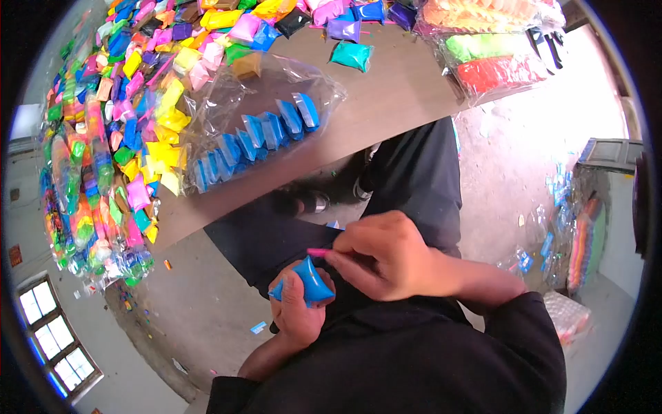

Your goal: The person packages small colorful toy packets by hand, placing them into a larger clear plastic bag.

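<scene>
Over my lap, my left hand (296, 310) is wrapped round a shiny blue pillow-shaped packet (314, 281), its thumb pressed along the near side. One pointed corner of the packet sticks up from the fingers. Just right of it, my right hand (389, 257) pinches a small pink stick (317, 252) between thumb and fingertips. The stick's free end points left, right at the packet's upper corner. On the table beyond, a clear plastic bag (231, 93) holds a row of similar blue packets (272, 130).
The table (407, 90) runs across in front of my knees. A big heap of colourful packets (127, 103) covers its left side. Bagged stacks of red and green packets (500, 72) lie at its right end. Scraps and wrappers (548, 245) litter the floor at right.
</scene>
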### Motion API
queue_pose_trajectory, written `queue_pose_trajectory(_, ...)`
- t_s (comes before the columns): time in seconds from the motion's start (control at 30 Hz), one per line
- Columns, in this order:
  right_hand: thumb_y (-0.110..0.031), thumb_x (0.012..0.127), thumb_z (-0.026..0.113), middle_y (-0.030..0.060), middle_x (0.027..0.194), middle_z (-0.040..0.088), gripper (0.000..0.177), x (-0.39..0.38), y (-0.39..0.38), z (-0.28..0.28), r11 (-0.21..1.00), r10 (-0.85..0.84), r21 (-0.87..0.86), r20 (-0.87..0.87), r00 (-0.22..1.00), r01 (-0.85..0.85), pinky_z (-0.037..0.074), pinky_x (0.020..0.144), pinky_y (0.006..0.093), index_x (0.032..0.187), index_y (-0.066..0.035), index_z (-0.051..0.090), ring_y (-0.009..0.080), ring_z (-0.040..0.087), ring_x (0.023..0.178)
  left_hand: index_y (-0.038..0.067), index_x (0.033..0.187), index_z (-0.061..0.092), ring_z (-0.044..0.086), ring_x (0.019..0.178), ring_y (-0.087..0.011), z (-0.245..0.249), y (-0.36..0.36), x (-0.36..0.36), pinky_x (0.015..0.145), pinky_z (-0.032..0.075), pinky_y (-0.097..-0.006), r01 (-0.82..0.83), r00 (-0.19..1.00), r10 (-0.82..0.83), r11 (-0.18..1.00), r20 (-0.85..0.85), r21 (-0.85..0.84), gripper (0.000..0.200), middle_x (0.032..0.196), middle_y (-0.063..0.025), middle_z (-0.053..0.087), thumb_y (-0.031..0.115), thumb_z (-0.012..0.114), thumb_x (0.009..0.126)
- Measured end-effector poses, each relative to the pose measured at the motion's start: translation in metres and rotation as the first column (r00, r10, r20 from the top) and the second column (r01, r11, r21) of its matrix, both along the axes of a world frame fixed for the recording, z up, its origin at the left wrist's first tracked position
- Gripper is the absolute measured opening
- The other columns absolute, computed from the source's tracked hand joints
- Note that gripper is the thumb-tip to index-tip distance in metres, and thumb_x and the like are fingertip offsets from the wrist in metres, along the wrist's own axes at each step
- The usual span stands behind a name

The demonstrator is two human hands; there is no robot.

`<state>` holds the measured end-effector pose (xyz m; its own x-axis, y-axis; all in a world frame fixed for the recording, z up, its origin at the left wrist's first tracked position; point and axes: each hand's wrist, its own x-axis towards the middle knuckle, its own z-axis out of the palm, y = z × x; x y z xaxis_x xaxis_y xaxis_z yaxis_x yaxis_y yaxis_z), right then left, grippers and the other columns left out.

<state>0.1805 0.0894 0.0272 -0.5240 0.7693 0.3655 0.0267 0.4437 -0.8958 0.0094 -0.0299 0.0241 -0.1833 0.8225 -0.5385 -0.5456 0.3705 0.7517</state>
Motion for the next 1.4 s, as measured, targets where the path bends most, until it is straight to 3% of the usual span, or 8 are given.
queue_pose_trajectory(0.2, -0.008, 0.094, 0.070, 0.0158, 0.077, 0.066, 0.014, -0.002, -0.022, 0.006, 0.959, 0.020, -0.278, -0.142, 0.990, -0.059, 0.052, 0.059, 0.0371, 0.102, 0.003, 0.065, 0.0281, 0.067, 0.065, 0.005, 0.093, 0.059, 0.062, 0.070, -0.0133, 0.004, 0.006, 0.012, 0.060, 0.053, -0.0302, -0.151, 0.972, 0.154, 0.988, -0.176, 0.033, 0.042, 0.083, -0.0050, 0.061, 0.044, 0.052, 0.105)
queue_pose_trajectory(0.4, 0.006, 0.099, 0.059, 0.0163, 0.093, 0.068, 0.011, -0.003, -0.033, 0.011, 0.837, -0.071, -0.546, -0.176, 0.982, -0.037, 0.052, 0.062, 0.0288, 0.109, 0.006, 0.061, 0.0210, 0.070, 0.073, -0.001, 0.105, 0.063, 0.061, 0.068, -0.0122, -0.002, 0.015, 0.004, 0.058, 0.050, -0.0266, 0.086, 0.934, 0.014, 0.962, -0.358, 0.261, 0.047, 0.083, -0.0066, 0.062, 0.044, 0.048, 0.106)
queue_pose_trajectory(0.5, 0.012, 0.098, 0.054, 0.0128, 0.096, 0.066, 0.016, -0.011, -0.036, 0.009, 0.828, -0.269, -0.548, -0.202, 0.942, 0.119, 0.051, 0.064, 0.0262, 0.108, 0.004, 0.064, 0.0174, 0.068, 0.074, -0.004, 0.117, 0.060, 0.059, 0.068, -0.0115, 0.007, 0.026, 0.008, 0.060, 0.049, -0.0263, 0.106, 0.937, -0.020, 0.967, -0.348, 0.231, 0.045, 0.085, -0.0080, 0.062, 0.039, 0.047, 0.108)
queue_pose_trajectory(0.6, 0.011, 0.096, 0.056, 0.0104, 0.092, 0.063, 0.019, 0.007, -0.022, -0.002, 0.947, -0.063, -0.318, -0.067, 0.996, 0.039, 0.050, 0.066, 0.0241, 0.109, 0.002, 0.066, 0.0155, 0.065, 0.077, -0.002, 0.129, 0.052, 0.061, 0.074, -0.0153, 0.001, 0.020, 0.003, 0.062, 0.050, -0.0293, 0.194, 0.955, -0.130, 0.954, -0.267, 0.230, 0.042, 0.101, -0.0101, 0.064, 0.034, 0.053, 0.107)
queue_pose_trajectory(0.77, 0.005, 0.091, 0.065, 0.0112, 0.094, 0.063, 0.020, -0.001, -0.023, 0.007, 0.901, -0.100, -0.431, -0.087, 0.991, 0.053, 0.051, 0.070, 0.0294, 0.111, 0.001, 0.067, 0.0186, 0.065, 0.081, 0.000, 0.120, 0.054, 0.055, 0.078, -0.0082, -0.001, 0.024, 0.005, 0.066, 0.045, -0.0228, 0.332, 0.843, -0.148, 0.899, -0.517, 0.285, 0.023, 0.099, -0.0057, 0.058, 0.002, 0.064, 0.099)
queue_pose_trajectory(0.9, 0.004, 0.091, 0.068, 0.0094, 0.095, 0.061, 0.021, 0.000, -0.022, 0.005, 0.918, -0.069, -0.397, -0.146, 0.987, 0.005, 0.051, 0.070, 0.0262, 0.112, 0.002, 0.067, 0.0147, 0.064, 0.081, 0.002, 0.116, 0.054, 0.052, 0.079, -0.0066, 0.002, 0.023, 0.003, 0.069, 0.044, -0.0226, 0.353, 0.809, -0.147, 0.896, -0.569, 0.270, 0.021, 0.095, -0.0027, 0.056, 0.002, 0.065, 0.099)
queue_pose_trajectory(0.97, 0.003, 0.091, 0.069, 0.0087, 0.095, 0.061, 0.022, -0.001, -0.020, 0.003, 0.917, -0.069, -0.399, -0.133, 0.989, 0.011, 0.050, 0.069, 0.0259, 0.113, 0.001, 0.067, 0.0143, 0.063, 0.080, 0.002, 0.115, 0.054, 0.052, 0.082, -0.0064, 0.004, 0.019, 0.001, 0.073, 0.044, -0.0230, 0.321, 0.914, -0.262, 0.934, -0.309, 0.158, 0.020, 0.096, -0.0015, 0.057, 0.004, 0.066, 0.099)
queue_pose_trajectory(1.4, -0.008, 0.084, 0.085, 0.0042, 0.094, 0.060, 0.028, 0.001, -0.012, 0.006, 0.851, 0.104, -0.507, -0.089, 0.991, -0.135, 0.045, 0.064, 0.0244, 0.107, -0.002, 0.069, 0.0103, 0.058, 0.076, 0.001, 0.125, 0.045, 0.055, 0.096, -0.0109, -0.001, 0.018, -0.002, 0.088, 0.046, -0.0267, 0.409, 0.883, -0.308, 0.875, -0.355, 0.258, 0.040, 0.111, -0.0073, 0.056, -0.003, 0.062, 0.090)
